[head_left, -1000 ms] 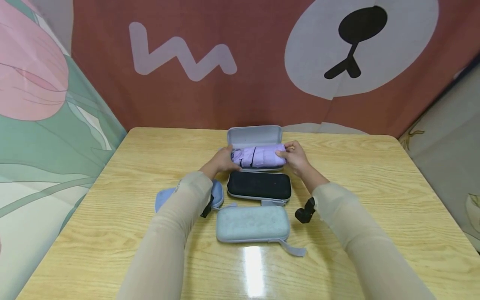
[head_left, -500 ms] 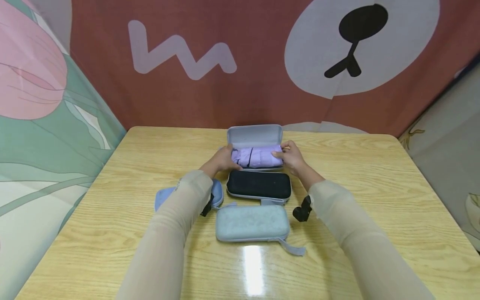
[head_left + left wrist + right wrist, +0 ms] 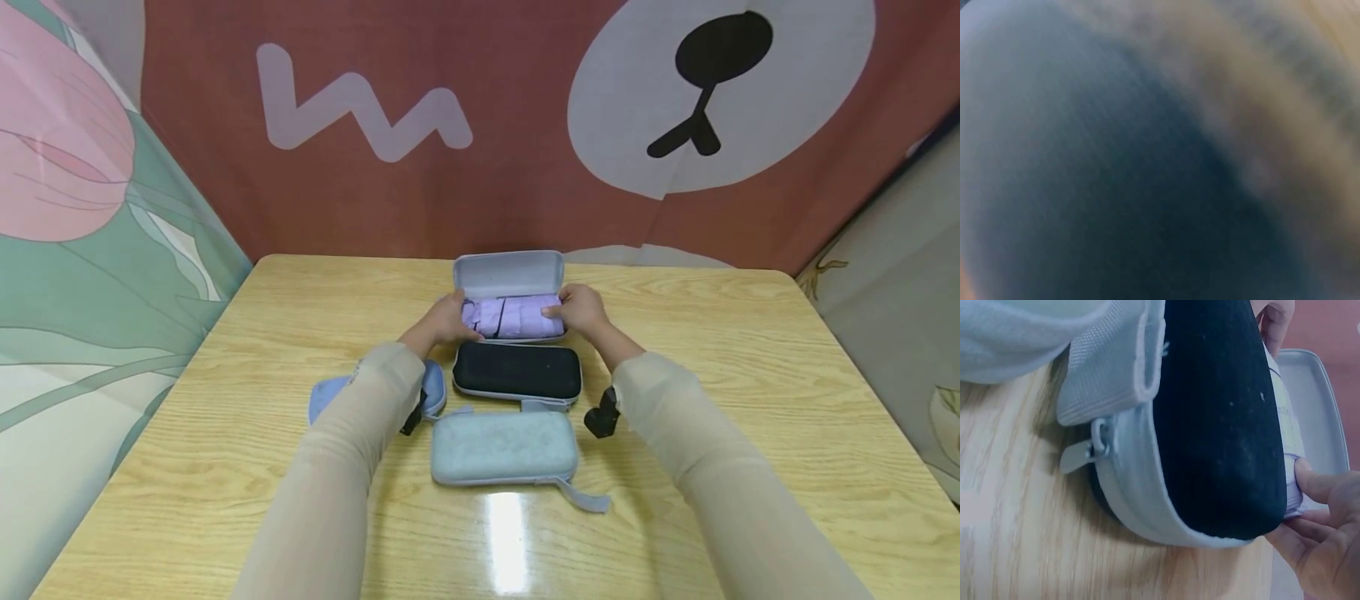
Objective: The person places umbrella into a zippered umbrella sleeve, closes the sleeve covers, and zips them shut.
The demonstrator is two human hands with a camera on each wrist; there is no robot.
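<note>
A folded purple umbrella with a dark strap lies in an open grey zip case, its lid standing up at the back. My left hand holds the case's left end, thumb at the front rim, fingers at the back. At the other end my right hand grips the umbrella. In the right wrist view its thumb presses the lilac fabric, with the fingers against the end; a black zip case hides part of the umbrella. The left wrist view is blurred, filled by a dark blue surface.
In front of the open case lie the black case and a pale teal case with a grey strap. A blue case is partly under the left sleeve. A printed curtain hangs behind the wooden table.
My right hand has shifted left, and the umbrella's right end has moved left and down into the case. The left hand has stayed at the case's left end.
</note>
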